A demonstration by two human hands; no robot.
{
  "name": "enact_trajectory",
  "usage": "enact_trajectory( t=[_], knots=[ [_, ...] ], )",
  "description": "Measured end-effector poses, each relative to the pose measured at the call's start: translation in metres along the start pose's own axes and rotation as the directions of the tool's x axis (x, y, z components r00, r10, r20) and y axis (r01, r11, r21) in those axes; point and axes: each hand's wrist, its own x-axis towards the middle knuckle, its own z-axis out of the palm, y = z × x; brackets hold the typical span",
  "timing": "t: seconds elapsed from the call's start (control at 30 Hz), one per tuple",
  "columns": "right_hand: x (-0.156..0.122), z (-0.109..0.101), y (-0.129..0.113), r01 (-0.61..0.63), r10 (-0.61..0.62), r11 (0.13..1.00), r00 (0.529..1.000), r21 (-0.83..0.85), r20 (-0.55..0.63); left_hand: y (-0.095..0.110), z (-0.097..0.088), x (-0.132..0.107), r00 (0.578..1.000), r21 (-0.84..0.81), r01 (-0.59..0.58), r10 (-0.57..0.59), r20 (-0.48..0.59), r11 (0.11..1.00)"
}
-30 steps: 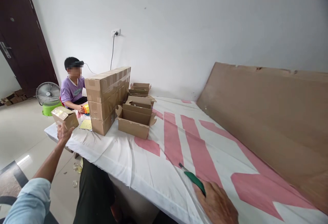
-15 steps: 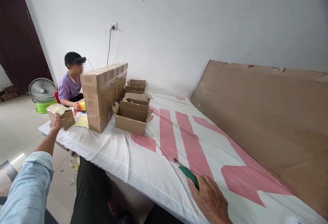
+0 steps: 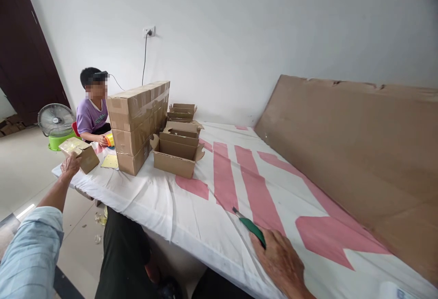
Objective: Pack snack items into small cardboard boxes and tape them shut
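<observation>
At the table's left end, my left hand point(image 3: 70, 164) grips the near side of a small taped cardboard box point(image 3: 89, 158), its fingers at the upper edge. The box sits tilted at the table edge. My right hand point(image 3: 278, 255) rests on the cloth, closed around a green-handled utility knife point(image 3: 252, 230) whose metal tip points away and to the left. A yellow sheet point(image 3: 110, 161) lies just right of the box. Beside it rises a stack of taped cardboard boxes point(image 3: 128, 128).
Several open cardboard boxes point(image 3: 174, 164) stand right of the stack. A large cardboard sheet point(image 3: 356, 153) leans along the wall side. A white-and-pink cloth point(image 3: 198, 223) covers the table. Across the corner sits a person in purple point(image 3: 89, 116), holding something yellow; a fan point(image 3: 56, 120) stands behind.
My left hand and the small box have shifted slightly to the left, the box turning a little. My right hand keeps the knife almost in the same place.
</observation>
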Motion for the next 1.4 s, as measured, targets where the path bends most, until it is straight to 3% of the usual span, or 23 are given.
enact_trajectory(
  t=[0.23, 0.4, 0.67, 0.77, 0.9, 1.0, 1.1, 1.27, 1.4],
  knots=[
    [-0.001, 0.002, 0.001, 0.025, -0.025, 1.000, 0.999, -0.005, -0.031, -0.007, -0.013, -0.022, 0.999, 0.073, -0.054, 0.053, 0.006, 0.996],
    [0.000, 0.004, 0.001, 0.032, -0.033, 0.999, 0.998, -0.020, -0.053, -0.005, -0.018, -0.051, 0.992, 0.124, -0.123, 0.123, 0.008, 0.985],
    [0.000, 0.006, 0.000, 0.020, -0.021, 1.000, 0.998, -0.021, -0.066, 0.017, -0.006, -0.109, 0.971, 0.138, -0.237, 0.239, 0.003, 0.962],
    [0.000, 0.008, 0.001, 0.024, -0.026, 0.999, 0.997, -0.023, -0.073, 0.014, -0.008, -0.099, 0.970, -0.031, -0.244, 0.243, -0.022, 0.969],
    [0.000, 0.009, 0.001, 0.046, -0.049, 0.998, 0.995, -0.035, -0.090, -0.001, -0.022, -0.052, 0.994, -0.355, -0.082, 0.052, -0.094, 0.931],
    [0.001, 0.007, 0.000, 0.055, -0.058, 0.998, 0.993, -0.028, -0.100, -0.008, -0.026, -0.022, 0.999, -0.444, -0.014, -0.003, -0.039, 0.896],
    [0.002, 0.006, -0.002, 0.066, -0.069, 0.997, 0.991, -0.027, -0.114, -0.008, -0.024, -0.008, 1.000, -0.520, 0.024, -0.011, 0.028, 0.854],
    [0.003, 0.006, -0.003, 0.051, -0.057, 0.997, 0.991, -0.049, -0.119, -0.004, -0.010, -0.020, 0.997, -0.566, 0.042, 0.004, 0.080, 0.823],
    [0.003, 0.005, -0.005, 0.021, -0.025, 0.999, 0.995, -0.042, -0.100, 0.009, 0.008, -0.064, 0.995, -0.574, -0.010, 0.064, 0.074, 0.819]
  ],
)
